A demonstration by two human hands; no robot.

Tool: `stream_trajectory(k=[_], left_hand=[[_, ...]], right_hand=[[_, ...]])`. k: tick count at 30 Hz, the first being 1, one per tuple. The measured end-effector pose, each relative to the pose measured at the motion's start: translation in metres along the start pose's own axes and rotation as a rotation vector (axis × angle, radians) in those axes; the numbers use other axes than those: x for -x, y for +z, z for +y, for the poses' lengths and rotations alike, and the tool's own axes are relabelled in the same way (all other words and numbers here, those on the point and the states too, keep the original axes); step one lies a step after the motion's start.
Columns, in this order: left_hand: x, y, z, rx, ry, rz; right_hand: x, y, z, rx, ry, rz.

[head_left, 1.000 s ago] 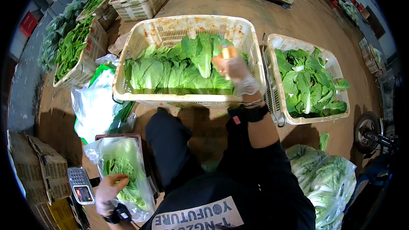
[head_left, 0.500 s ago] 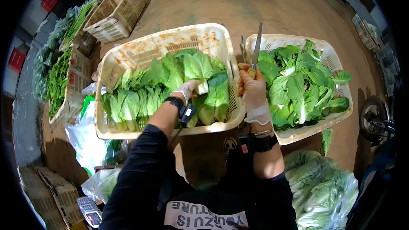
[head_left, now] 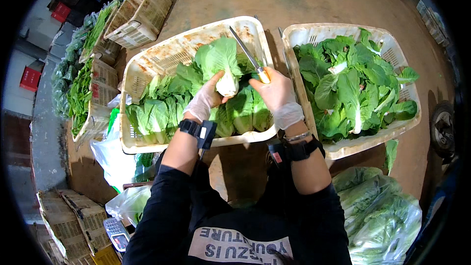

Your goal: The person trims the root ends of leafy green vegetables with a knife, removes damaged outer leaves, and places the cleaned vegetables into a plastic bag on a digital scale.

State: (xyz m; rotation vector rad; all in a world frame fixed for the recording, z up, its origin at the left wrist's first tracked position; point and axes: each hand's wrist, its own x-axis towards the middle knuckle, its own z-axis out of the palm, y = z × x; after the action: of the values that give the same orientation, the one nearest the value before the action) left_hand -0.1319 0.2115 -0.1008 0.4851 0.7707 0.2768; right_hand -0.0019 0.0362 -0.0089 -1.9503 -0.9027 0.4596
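Brown floor (head_left: 211, 0): stretches scuffed and dusty beyond the crates, and out past them to the far right.
Middle crate (head_left: 184, 49): stands long and off-white, stained rusty along the inner far wall; carries romaine-like lettuces (head_left: 157, 118) packed toward the near rim, well below the far rim.
Right crate (head_left: 338, 29): sits at an angle just beside, heaped with dark leafy greens (head_left: 353, 88); lets a leaf or two poke past the right rim.
Clear bag (head_left: 380, 216): bulges with pale-ribbed vegetables, in front of the right crate.
Stained crate (head_left: 130, 37): stands farther back at left, well apart from both hands.
Gap between crates: shows floor at the far end, narrows toward the near rims, passes beneath the right hand.
Lettuce head (head_left: 218, 64): hangs tilted above the middle crate, white base toward the body, leaves pointing away.
Knife (head_left: 245, 49): slants up and leftward, tip toward the far wall, blade near the leaves; cannot tell about contact.
Left hand (head_left: 208, 99): wears a thin clear glove; grips the lettuce head firmly near the base.
Right hand (head_left: 274, 91): likewise gloved; wraps around the yellow handle of the knife, near the middle crate's right rim.
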Motion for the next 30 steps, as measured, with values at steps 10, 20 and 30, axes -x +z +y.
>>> stream_trajectory(k=[10, 20, 30], left_hand=[[0.046, 0.105, -0.013, -0.185, 0.192, -0.215], [0.050, 0.193, -0.060, 0.087, 0.203, -0.332], [0.025, 0.277, -0.090, -0.181, 0.415, -0.405]], right_hand=[[0.004, -0.028, -0.002, -0.360, 0.098, 0.299], [0.026, -0.130, 0.061, -0.929, 0.318, 0.568], [0.041, -0.146, 0.056, -0.841, 0.195, 0.363]])
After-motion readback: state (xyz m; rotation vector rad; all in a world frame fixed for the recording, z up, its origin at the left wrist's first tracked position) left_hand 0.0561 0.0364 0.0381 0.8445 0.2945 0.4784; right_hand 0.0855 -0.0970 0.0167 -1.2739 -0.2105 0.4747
